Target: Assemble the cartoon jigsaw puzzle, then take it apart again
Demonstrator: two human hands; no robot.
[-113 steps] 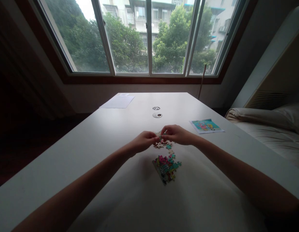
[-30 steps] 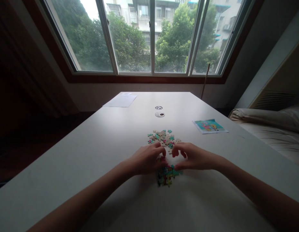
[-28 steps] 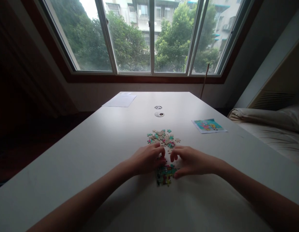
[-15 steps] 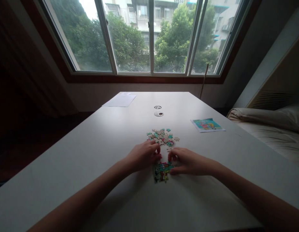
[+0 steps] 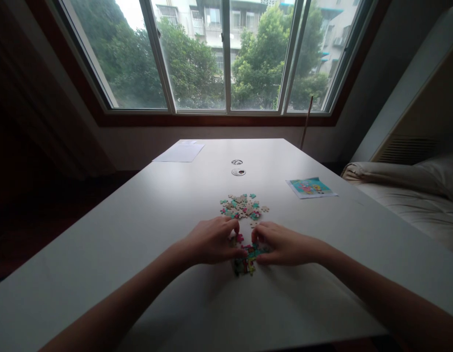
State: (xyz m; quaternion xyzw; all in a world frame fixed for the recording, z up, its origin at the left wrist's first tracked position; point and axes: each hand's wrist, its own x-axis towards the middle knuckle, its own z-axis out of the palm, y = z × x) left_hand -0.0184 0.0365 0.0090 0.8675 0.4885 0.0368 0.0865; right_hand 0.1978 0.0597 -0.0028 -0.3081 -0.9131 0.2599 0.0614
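A small, partly joined jigsaw puzzle [image 5: 244, 266] in green, yellow and dark colours lies on the white table [image 5: 211, 313]. My left hand [image 5: 213, 239] is at its upper left, index finger bent and thumb apart from it, with the thumb tip over the puzzle. A pink puzzle piece [image 5: 240, 238] lies by that index finger. From the right, my right hand [image 5: 281, 244] grips the puzzle's edge, fingers curled above and thumb below; part of the puzzle is hidden there. Just beyond both hands is a loose heap of puzzle pieces [image 5: 243, 206], many showing their plain backs.
A colourful picture sheet [image 5: 311, 187] lies to the right. Two round flat items [image 5: 238, 172] are farther back, and white paper [image 5: 179, 152] sits at the far left corner. A window [image 5: 226, 58] fills the far wall; a cushioned seat [image 5: 395, 195] stands at right.
My left thumb has moved down from the pink piece onto the puzzle, opening away from the index finger. My right hand stays at the puzzle's edge. The view has shifted slightly.
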